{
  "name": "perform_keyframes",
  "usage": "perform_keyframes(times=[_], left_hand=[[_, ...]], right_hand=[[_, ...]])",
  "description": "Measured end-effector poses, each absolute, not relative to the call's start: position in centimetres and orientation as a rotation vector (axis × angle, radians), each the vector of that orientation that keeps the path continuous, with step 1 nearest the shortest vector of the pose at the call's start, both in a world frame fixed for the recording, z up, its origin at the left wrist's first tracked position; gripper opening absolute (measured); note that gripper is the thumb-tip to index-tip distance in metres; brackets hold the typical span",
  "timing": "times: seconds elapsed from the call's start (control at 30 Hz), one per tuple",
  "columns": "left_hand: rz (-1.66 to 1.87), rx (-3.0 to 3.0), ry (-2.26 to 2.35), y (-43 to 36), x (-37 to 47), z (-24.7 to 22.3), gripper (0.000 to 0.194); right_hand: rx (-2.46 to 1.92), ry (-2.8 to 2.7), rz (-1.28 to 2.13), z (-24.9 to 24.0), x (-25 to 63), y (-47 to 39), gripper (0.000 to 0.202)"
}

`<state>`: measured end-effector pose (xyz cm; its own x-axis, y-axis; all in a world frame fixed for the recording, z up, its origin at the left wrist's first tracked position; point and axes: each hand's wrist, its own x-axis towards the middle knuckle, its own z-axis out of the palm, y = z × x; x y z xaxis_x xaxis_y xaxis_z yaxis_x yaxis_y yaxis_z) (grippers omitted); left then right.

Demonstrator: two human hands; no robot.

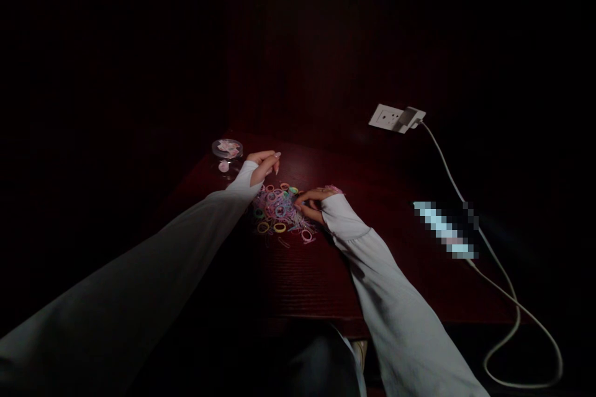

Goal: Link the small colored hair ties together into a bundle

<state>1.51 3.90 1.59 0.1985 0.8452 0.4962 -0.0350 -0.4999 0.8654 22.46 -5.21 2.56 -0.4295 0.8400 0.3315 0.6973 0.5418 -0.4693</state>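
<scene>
A loose heap of small coloured hair ties [279, 211] lies on the dark red table, in pink, purple, yellow, green and blue. Just above its far left edge is my left hand [264, 165], fingers curled and thumb pressed over them; whatever it may hold is too small to make out. My right hand [315, 203] reaches into the heap's right side with bent fingers drawn together at the ties. Its fingertips are partly lost among them, so what they pinch is unclear. Something pink [333, 189] sits on the right hand near the cuff.
A clear round container [227, 149] with pinkish pieces stands behind my left wrist. A wall socket [385, 116] holds a charger [410, 118]. Its white cable [505, 276] loops down the right to a blurred phone-like device [444, 229]. Surroundings are very dark.
</scene>
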Motion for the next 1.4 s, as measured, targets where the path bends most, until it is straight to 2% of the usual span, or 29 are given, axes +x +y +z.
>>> perform_keyframes(times=[0.13, 0.37, 0.77, 1.07, 1.23, 1.4], left_hand=[[1.404, 1.704, 0.767, 3.6, 1.5, 1.9, 0.049], [1.407, 1.701, 0.791, 3.7, 1.5, 1.7, 0.048], [1.412, 1.698, 0.713, 3.5, 1.7, 2.0, 0.055], [1.391, 1.691, 0.749, 3.2, 1.6, 2.3, 0.053], [1.400, 1.710, 0.723, 3.5, 1.6, 2.0, 0.053], [1.397, 1.714, 0.683, 3.5, 1.6, 1.7, 0.050]], right_hand=[[-1.260, -2.214, 0.324, 2.9, 22.3, -5.6, 0.018], [-1.125, -2.288, 0.489, 1.9, 21.4, -5.2, 0.021], [-1.130, -2.315, 0.283, 2.2, 22.1, -4.8, 0.010], [-0.999, -2.434, 0.432, 1.4, 21.3, -4.8, 0.019], [-1.048, -2.456, 0.372, 1.2, 21.2, -4.6, 0.011], [-1.069, -2.369, 0.252, 2.0, 21.3, -4.8, 0.013]])
